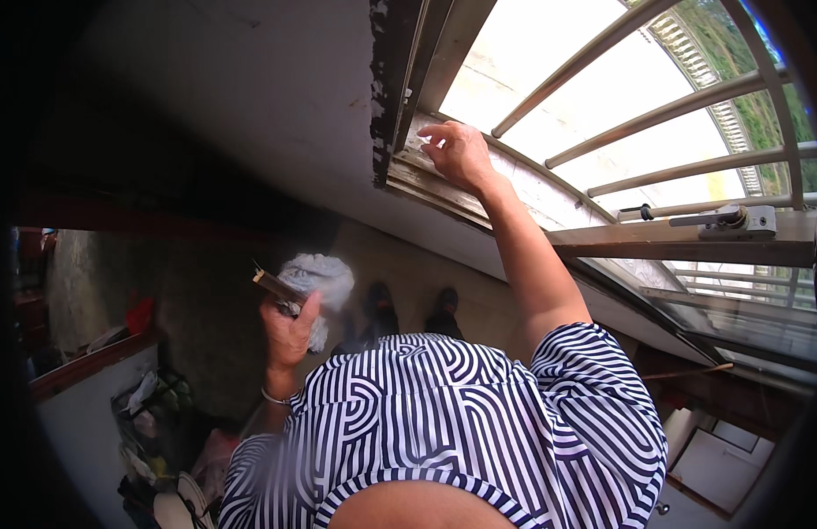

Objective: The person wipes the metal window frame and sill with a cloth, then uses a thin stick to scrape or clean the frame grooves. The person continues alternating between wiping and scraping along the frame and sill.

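My left hand (290, 328) is in front of my left side, gripping a dark flat strip (280, 288) with a pale, frayed end. A crumpled white cloth or plastic bag (323, 274) bunches behind the strip and hangs below it; the same hand seems to hold it. My right hand (457, 151) reaches out over the sill (441, 182) at the window frame's near corner. Its fingers are bent, with thumb and forefinger close together. Whether something small sits between them cannot be made out. The sill surface beside the hand looks worn and whitish.
Metal bars (567, 73) cross the window opening. A sash with a latch handle (726, 221) juts in right of my forearm. The wall edge (380, 92) has peeling dark paint. Bags and clutter (157, 410) lie at lower left. My shoes (448, 301) stand on the floor below.
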The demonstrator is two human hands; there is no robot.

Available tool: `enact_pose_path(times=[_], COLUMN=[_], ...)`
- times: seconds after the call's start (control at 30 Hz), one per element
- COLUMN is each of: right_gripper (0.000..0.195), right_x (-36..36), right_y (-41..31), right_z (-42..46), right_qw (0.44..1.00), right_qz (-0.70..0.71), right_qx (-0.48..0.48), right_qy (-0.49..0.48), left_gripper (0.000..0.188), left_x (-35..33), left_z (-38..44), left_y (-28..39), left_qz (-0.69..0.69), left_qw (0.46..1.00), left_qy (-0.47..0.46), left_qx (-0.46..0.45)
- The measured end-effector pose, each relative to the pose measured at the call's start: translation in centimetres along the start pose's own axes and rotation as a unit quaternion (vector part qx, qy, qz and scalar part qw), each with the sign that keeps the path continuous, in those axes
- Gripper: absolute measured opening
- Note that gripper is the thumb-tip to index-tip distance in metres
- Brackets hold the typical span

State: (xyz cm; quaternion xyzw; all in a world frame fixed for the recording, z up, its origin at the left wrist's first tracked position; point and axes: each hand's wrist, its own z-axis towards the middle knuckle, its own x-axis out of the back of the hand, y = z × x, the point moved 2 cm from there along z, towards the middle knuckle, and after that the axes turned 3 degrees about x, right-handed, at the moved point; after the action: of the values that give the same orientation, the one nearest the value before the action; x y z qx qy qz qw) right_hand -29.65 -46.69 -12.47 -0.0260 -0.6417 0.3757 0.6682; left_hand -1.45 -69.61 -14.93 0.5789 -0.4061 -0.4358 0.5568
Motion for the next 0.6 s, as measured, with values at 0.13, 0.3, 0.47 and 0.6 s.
enact_pose_path(times=[0.13, 0.3, 0.47, 0.6], right_gripper=[0.017, 0.016, 0.018, 0.017], right_x=[-1.6, -1.4, -0.7, 0.3], right_y=[-0.9, -0.4, -0.7, -2.2], right_z=[1.1, 0.3, 0.2, 0.8], right_qw=[0.995, 0.994, 0.970, 0.955], right_qz=[-0.085, -0.061, -0.110, -0.163], right_qx=[0.038, 0.077, 0.199, 0.187], right_qy=[-0.037, -0.044, -0.088, -0.160], left_gripper=[0.028, 0.029, 0.030, 0.028], left_x=[-0.1, -0.2, 0.0, -0.2], left_z=[0.0, -0.1, 0.0, 0.1], left_y=[0.0, 0.0, -0.4, -0.1], left_qz=[0.003, 0.003, 0.011, 0.003], left_qw=[1.000, 1.000, 1.000, 1.000], left_qy=[-0.004, 0.008, -0.004, 0.011], left_qx=[0.003, 0.001, 0.013, 0.002])
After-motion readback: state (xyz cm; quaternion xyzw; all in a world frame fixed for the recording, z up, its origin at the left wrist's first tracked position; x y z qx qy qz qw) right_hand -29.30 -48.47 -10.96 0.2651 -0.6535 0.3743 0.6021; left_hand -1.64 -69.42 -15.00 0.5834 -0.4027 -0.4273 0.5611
